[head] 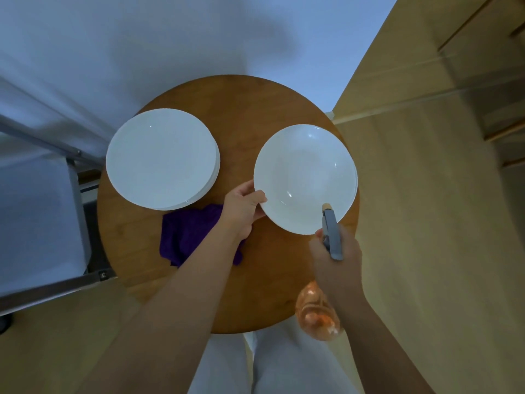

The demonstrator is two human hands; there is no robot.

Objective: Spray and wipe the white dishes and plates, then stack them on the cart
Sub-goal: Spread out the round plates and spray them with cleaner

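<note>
A: Where is the dish (305,177)?

B: It sits on the right side of the round table (255,109). It may be more than 1 dish; I see a second rim at its right edge, but I cannot count them. The left hand (243,207) pinches its near-left rim, thumb on top.

A: And the other hand?

B: The right hand (335,260) is wrapped around the spray bottle (331,237). The nozzle hangs over the near edge of the dish. I cannot tell if a finger is on the trigger.

A: What could go wrong?

B: The nozzle is so close to the near rim that the spray could skip past the dish and wet the table. The dish sits close to the table's right edge, so a hard push while wiping could slide it off.

A: Anything else nearby?

B: A stack (162,159) of white plates sits on the left, apart from the dish. A purple cloth (187,234) lies near it, partly under the left arm.

A: What is hard to see?

B: The cart (42,223) on the left is cut off, so I cannot see much of its shelf. The bottle's orange body is blurry. I cannot see any wet drops on the dish.
</note>
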